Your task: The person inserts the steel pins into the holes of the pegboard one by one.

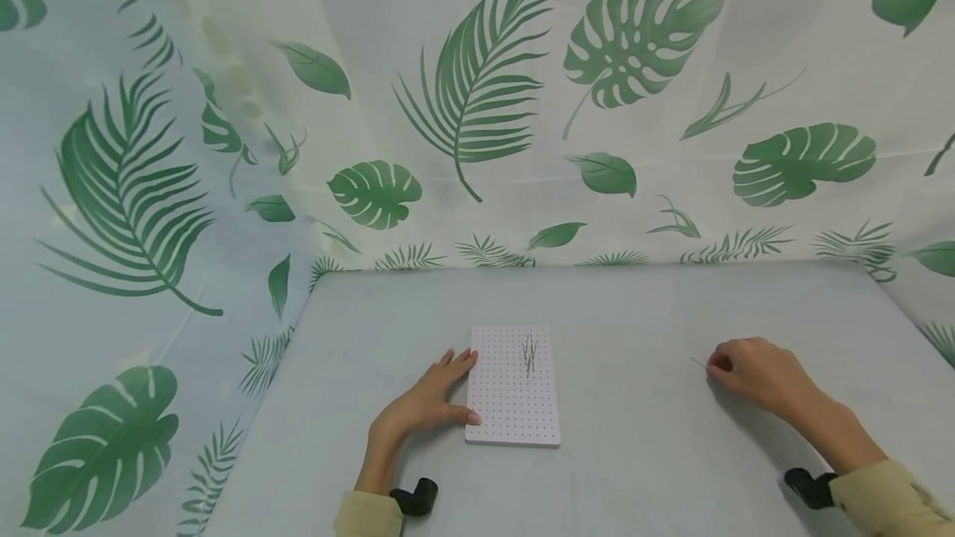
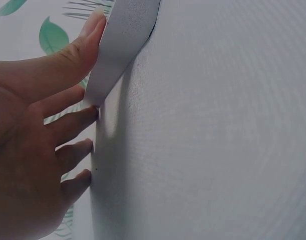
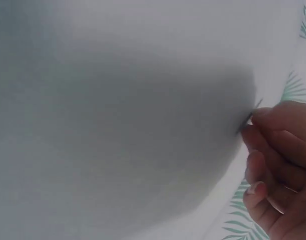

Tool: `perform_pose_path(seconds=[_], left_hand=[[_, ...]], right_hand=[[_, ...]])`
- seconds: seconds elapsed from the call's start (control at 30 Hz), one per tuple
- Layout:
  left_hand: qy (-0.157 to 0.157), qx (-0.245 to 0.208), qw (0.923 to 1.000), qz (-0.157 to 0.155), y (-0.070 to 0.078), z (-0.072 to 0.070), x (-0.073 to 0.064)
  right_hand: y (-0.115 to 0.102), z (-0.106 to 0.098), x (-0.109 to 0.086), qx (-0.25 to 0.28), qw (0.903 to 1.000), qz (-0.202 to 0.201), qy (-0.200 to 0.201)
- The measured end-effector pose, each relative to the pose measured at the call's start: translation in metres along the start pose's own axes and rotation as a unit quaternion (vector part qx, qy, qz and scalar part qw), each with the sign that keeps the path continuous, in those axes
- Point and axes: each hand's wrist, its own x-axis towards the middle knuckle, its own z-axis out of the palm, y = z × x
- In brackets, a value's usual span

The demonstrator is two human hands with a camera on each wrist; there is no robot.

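Note:
A white pegboard (image 1: 511, 404) with rows of small holes lies on the table, and several thin dark pins (image 1: 530, 359) stand in its upper right part. My left hand (image 1: 421, 404) rests at the board's left edge with fingers spread, the thumb low and the other fingertips higher up. In the left wrist view the thumb (image 2: 67, 65) touches the board's side (image 2: 112, 60). Well to the right of the board, my right hand (image 1: 761, 371) pinches one thin pin (image 1: 697, 362) between thumb and forefinger, just above the table; the pin also shows in the right wrist view.
The pale grey tabletop (image 1: 627, 437) stretches around the board. White cloth with green leaf prints (image 1: 507, 222) hangs behind the table and along its left side. Each wrist wears a black camera mount (image 1: 418, 497).

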Motion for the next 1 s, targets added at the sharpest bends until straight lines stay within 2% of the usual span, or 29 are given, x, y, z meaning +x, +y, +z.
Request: perform_pose_path(seconds=[0.33, 0.67, 0.8, 1.0], left_hand=[[-0.002, -0.004, 1.0000, -0.001, 0.001, 0.001, 0.001], [0.002, 0.000, 1.0000, 0.000, 0.001, -0.002, 0.001], [0.000, -0.001, 1.0000, 0.001, -0.001, -0.001, 0.001], [-0.003, -0.003, 1.0000, 0.001, 0.000, 0.000, 0.002]], right_hand=[[0.001, -0.005, 0.001, 0.021, 0.9986, 0.020, -0.045], [0.005, -0.002, 0.006, 0.045, 0.9975, 0.025, -0.048], [0.008, 0.000, 0.005, 0.075, 0.9953, 0.026, -0.055], [0.013, 0.000, 0.002, 0.144, 0.9857, 0.063, -0.061]])
